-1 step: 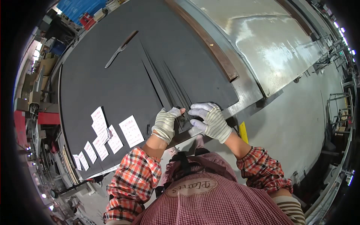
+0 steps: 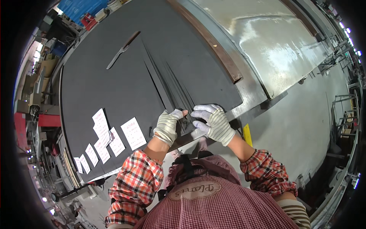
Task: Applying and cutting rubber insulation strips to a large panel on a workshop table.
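Both my hands wear pale striped gloves and meet over the near edge of a dark rubber-like sheet [image 2: 106,87]. Long thin black strips [image 2: 158,82] run away from me across it, with narrow gaps between them. At their near ends my left hand [image 2: 168,124] is closed, its bare thumb tip pressing on the strips. My right hand [image 2: 216,124] curls its fingers over the strips from the other side, thumb below. The grip under the fingers is partly hidden. Farther off on the sheet lies a knife [image 2: 118,56] with a brown handle.
White paper slips [image 2: 133,133] with writing lie at the near left of the sheet. A brown bar [image 2: 213,45] runs along the right, beside a shiny metal plate [image 2: 274,49]. A flat yellow piece [image 2: 248,134] shows near my right wrist. Red and blue items crowd the far left.
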Available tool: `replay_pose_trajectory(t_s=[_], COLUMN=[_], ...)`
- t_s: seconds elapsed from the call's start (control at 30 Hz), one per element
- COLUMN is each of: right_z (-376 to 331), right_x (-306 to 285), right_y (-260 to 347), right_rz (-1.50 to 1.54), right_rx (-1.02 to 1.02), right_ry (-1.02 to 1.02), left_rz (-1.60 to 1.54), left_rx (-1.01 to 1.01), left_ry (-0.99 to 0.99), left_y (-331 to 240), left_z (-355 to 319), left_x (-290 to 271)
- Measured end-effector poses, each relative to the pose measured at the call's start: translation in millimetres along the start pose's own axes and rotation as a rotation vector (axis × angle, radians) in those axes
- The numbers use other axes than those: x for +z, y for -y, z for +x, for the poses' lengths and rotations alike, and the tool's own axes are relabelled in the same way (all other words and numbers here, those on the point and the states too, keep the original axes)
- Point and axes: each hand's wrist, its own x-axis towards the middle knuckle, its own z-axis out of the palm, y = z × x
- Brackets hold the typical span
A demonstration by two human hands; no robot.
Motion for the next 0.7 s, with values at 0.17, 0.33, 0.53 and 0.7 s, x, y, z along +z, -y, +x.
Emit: replay_pose_trajectory(t_s=[0.17, 0.33, 0.53, 0.7], right_z=[5, 22, 29, 26], right_x=[-1, 6, 24, 26], right_y=[11, 17, 12, 10], right_rz=[-0.067, -0.139, -0.500, -0.497], right_rx=[0.094, 0.153, 0.142, 0.116], right_ry=[0.054, -0.007, 0.096, 0.045], left_rz=[-0.046, 0.018, 0.112, -0.001], left_rx=[0.031, 0.012, 0.201, 0.199], left_ry=[0.053, 0.027, -0.143, -0.010], left_y=[4, 3, 8, 13], left_z=[5, 4, 2, 3], left_x=[-4, -4, 0, -7])
